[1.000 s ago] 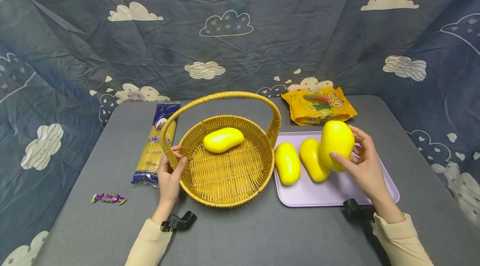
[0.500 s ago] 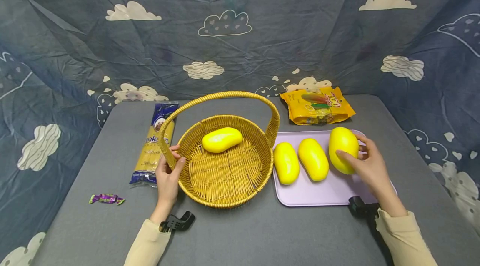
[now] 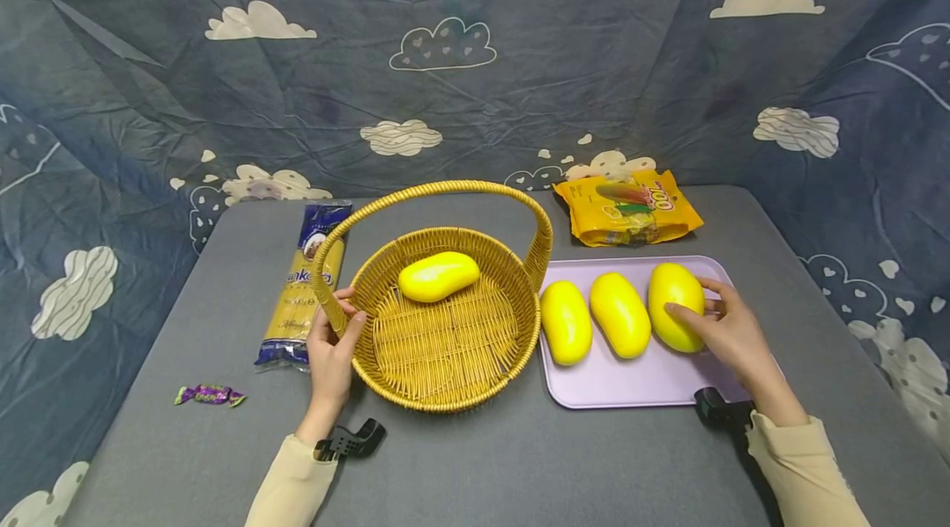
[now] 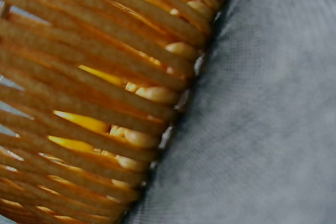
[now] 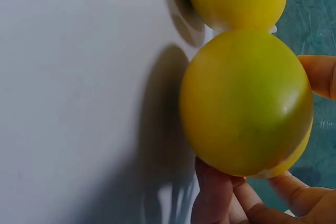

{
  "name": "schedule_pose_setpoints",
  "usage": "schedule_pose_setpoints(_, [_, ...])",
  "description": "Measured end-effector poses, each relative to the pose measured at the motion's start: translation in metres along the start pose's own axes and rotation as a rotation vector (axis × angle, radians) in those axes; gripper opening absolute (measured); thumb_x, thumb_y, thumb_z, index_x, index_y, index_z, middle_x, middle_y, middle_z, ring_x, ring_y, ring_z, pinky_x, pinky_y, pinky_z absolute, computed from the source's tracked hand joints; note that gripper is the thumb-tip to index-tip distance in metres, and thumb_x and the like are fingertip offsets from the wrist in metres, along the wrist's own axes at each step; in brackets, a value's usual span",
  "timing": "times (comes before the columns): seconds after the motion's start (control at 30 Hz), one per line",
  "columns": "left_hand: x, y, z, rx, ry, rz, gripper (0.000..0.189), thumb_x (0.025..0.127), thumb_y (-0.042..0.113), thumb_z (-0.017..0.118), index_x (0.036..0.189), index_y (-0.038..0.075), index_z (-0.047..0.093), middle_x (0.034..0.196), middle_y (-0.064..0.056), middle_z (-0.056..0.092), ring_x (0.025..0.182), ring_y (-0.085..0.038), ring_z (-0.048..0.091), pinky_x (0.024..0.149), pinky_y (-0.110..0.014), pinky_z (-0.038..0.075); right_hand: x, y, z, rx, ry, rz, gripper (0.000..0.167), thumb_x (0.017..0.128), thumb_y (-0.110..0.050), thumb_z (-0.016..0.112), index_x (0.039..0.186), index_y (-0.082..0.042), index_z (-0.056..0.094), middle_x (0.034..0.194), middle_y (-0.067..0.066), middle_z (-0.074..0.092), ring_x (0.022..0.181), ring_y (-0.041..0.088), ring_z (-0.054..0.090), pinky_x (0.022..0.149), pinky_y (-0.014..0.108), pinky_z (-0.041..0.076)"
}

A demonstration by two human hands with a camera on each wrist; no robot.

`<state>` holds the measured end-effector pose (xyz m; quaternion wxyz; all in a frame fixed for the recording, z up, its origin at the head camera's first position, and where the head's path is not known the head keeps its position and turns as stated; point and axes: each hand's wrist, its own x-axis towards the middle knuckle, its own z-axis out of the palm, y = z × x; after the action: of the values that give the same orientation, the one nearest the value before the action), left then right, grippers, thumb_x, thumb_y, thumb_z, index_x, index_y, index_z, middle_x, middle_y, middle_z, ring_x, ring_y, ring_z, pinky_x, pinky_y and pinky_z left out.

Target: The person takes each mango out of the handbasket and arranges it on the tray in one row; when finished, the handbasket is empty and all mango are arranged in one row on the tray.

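My right hand (image 3: 731,333) holds a yellow mango (image 3: 676,307) at the right of the lilac tray (image 3: 623,391), thumb on the near side and fingers round the far right. In the right wrist view this mango (image 5: 244,103) sits between thumb and fingers, low over the tray; whether it touches cannot be told. Two more mangoes, one at the left (image 3: 566,322) and one in the middle (image 3: 620,315), lie on the tray. With my left hand (image 3: 332,358) I grip the wicker basket (image 3: 449,403) where its handle meets the rim. One mango (image 3: 439,277) lies inside the basket.
A blue-and-yellow pasta packet (image 3: 300,296) lies left of the basket, and a purple wrapped candy (image 3: 210,395) nearer the front left. Behind the tray rests an orange-yellow packet (image 3: 629,209). A cloud-patterned cloth (image 3: 445,115) hangs behind the grey table (image 3: 519,469).
My right hand has carried its mango rightward and down, away from the middle mango, to the tray's right part. The left hand and basket stay about where they were.
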<state>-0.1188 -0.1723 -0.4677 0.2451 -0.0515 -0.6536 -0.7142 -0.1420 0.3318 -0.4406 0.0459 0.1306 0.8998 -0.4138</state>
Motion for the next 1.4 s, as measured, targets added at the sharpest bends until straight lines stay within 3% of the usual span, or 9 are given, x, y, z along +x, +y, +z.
schedule_pose_setpoints(0.2, [-0.001,0.0,0.0,0.004,0.003,0.002,0.019,0.09,-0.004,0.059,0.1,-0.014,0.048,0.125,-0.02,0.051,0.115,-0.024,0.047,0.09,-0.025,0.036,0.0,-0.003,0.0,-0.057,-0.035,0.039,0.1,0.081,-0.063,0.06,0.147,0.0,0.019,0.125,0.03,0.039,0.102,0.04,0.042,0.062,0.033,0.042])
schedule_pose_setpoints(0.43, [0.0,0.0,0.0,-0.001,0.0,0.014,0.021,0.09,-0.004,0.059,0.101,-0.017,0.046,0.125,-0.021,0.051,0.113,-0.026,0.047,0.088,-0.025,0.036,0.026,0.037,0.005,-0.074,-0.017,0.005,0.103,0.079,-0.068,0.058,0.148,-0.002,0.019,0.129,0.03,0.037,0.107,0.044,0.04,0.072,0.044,0.041])
schedule_pose_setpoints(0.53, [-0.001,0.0,0.0,-0.001,-0.002,0.019,0.021,0.09,-0.004,0.058,0.101,-0.017,0.046,0.125,-0.021,0.051,0.113,-0.026,0.047,0.089,-0.025,0.036,0.029,0.043,0.007,-0.088,-0.011,-0.006,0.102,0.081,-0.068,0.055,0.148,-0.001,0.019,0.131,0.03,0.037,0.11,0.044,0.04,0.076,0.048,0.041])
schedule_pose_setpoints(0.77, [-0.001,0.001,0.0,-0.003,-0.006,0.021,0.019,0.09,-0.005,0.058,0.101,-0.015,0.047,0.125,-0.021,0.05,0.115,-0.027,0.046,0.09,-0.025,0.036,-0.001,-0.003,-0.001,-0.063,-0.094,0.016,0.094,0.09,-0.059,0.049,0.146,0.008,0.015,0.131,0.037,0.031,0.113,0.05,0.036,0.085,0.056,0.039])
schedule_pose_setpoints(0.93, [-0.001,0.001,-0.001,-0.007,-0.007,0.022,0.018,0.09,-0.005,0.058,0.101,-0.015,0.047,0.125,-0.021,0.051,0.114,-0.029,0.046,0.089,-0.025,0.036,-0.009,-0.013,-0.004,-0.053,-0.115,0.012,0.091,0.093,-0.056,0.046,0.145,0.01,0.012,0.128,0.038,0.031,0.107,0.048,0.039,0.075,0.043,0.046])
schedule_pose_setpoints(1.2, [0.0,0.001,0.001,-0.015,-0.006,0.023,0.018,0.089,-0.005,0.058,0.1,-0.014,0.048,0.124,-0.02,0.051,0.11,-0.029,0.047,0.087,-0.025,0.037,0.011,0.025,-0.004,-0.029,-0.075,0.024,0.096,0.088,-0.064,0.048,0.149,0.001,0.011,0.133,0.034,0.03,0.106,0.045,0.041,0.057,0.024,0.045])
schedule_pose_setpoints(1.33, [0.001,0.001,0.001,-0.012,-0.007,0.025,0.017,0.089,-0.006,0.058,0.1,-0.014,0.048,0.124,-0.021,0.051,0.11,-0.026,0.047,0.087,-0.024,0.037,0.023,0.048,-0.002,-0.04,-0.019,-0.009,0.096,0.086,-0.066,0.048,0.15,-0.003,0.013,0.135,0.033,0.031,0.11,0.048,0.04,0.063,0.034,0.051])
schedule_pose_setpoints(1.4, [0.001,0.001,0.001,-0.016,-0.006,0.026,0.017,0.089,-0.007,0.058,0.1,-0.014,0.048,0.125,-0.021,0.051,0.11,-0.026,0.047,0.087,-0.024,0.037,0.026,0.056,-0.002,-0.06,0.022,-0.019,0.094,0.086,-0.067,0.047,0.15,-0.006,0.015,0.137,0.032,0.032,0.114,0.049,0.039,0.07,0.044,0.051])
